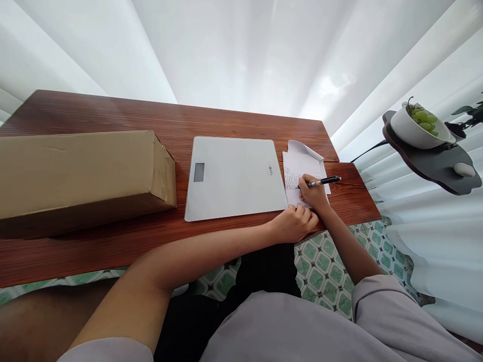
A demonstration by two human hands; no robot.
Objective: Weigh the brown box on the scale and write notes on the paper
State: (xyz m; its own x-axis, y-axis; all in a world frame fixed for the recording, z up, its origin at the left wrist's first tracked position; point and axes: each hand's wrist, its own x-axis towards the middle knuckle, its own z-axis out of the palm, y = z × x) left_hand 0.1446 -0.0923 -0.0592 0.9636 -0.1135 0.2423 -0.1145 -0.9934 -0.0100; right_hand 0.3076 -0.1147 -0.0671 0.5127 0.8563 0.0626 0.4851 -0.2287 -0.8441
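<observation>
The table [226, 123] is glossy wood, the box [75, 171] matt cardboard, the scale [236, 176] smooth, the sheets [302, 162] matt paper

The right fingers [303, 186] hold a pen [332, 179] over paper [301, 163] beside a white scale [236, 178].

The left arm [219, 244] reaches rightward, left fingers [306, 215] curled, while right fingers [303, 188] pinch.
</observation>
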